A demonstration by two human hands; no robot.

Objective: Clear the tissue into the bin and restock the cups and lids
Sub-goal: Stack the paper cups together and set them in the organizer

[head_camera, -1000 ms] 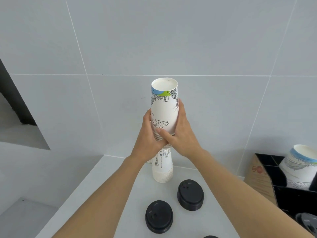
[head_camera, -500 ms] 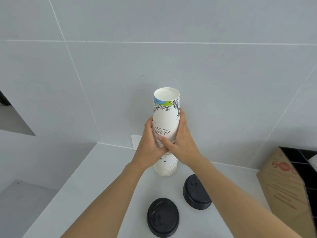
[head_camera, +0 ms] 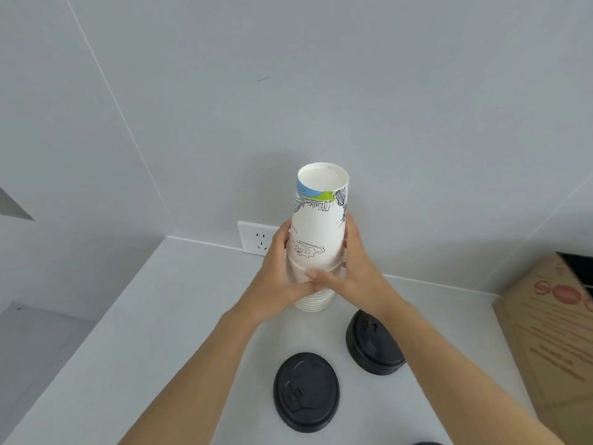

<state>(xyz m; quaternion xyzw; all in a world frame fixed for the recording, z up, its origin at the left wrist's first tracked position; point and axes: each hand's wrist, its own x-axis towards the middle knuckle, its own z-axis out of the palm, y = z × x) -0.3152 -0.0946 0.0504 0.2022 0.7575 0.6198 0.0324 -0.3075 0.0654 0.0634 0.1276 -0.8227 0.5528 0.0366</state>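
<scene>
While both hands wrap a stack of paper cups (head_camera: 316, 245), a wall socket (head_camera: 258, 238) shows just behind and left of them, low on the tiled wall. The left hand (head_camera: 278, 281) curls closed around the left side of the stack near its lower rims, and the right hand (head_camera: 351, 271) closes on the opposite side, thumb laid across the front; the paired grip probably keeps the tall nested column straight and together. The stack is upside down, its closed base uppermost, and whether its bottom rims touch the white counter (head_camera: 179, 300) cannot be told. Below the hands, toward the person, a black lid (head_camera: 306, 391) lies flat on the counter, and a short pile of black lids (head_camera: 373, 343) sits under the right forearm, likely waiting their turn. Right of the hands stands a brown cardboard box (head_camera: 552, 332). No tissue or bin is visible.
</scene>
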